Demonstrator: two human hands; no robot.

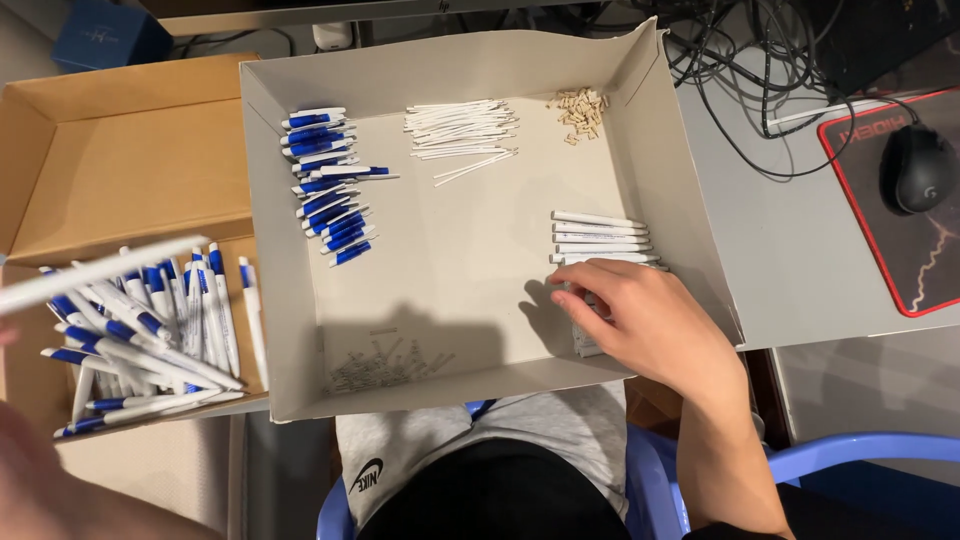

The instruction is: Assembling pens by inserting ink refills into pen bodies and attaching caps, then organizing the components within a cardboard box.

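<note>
My right hand [640,318] rests palm down on a row of white pen barrels [600,238] at the right side of a shallow white cardboard tray [275,300]; its fingers cover the nearest barrels, and whether they grip one is hidden. My left hand [30,480] is a blur at the bottom left, and a blurred white pen barrel [95,270] slants above the brown box [130,150]. That box holds several assembled white-and-blue pens [150,320].
In the tray lie blue-and-white pen caps [325,180], thin white refills [460,132], small tan parts [582,110] and small springs [385,365]. A black mouse [918,168] on a red-edged pad and tangled cables [760,70] sit at right. A blue chair [850,455] is below.
</note>
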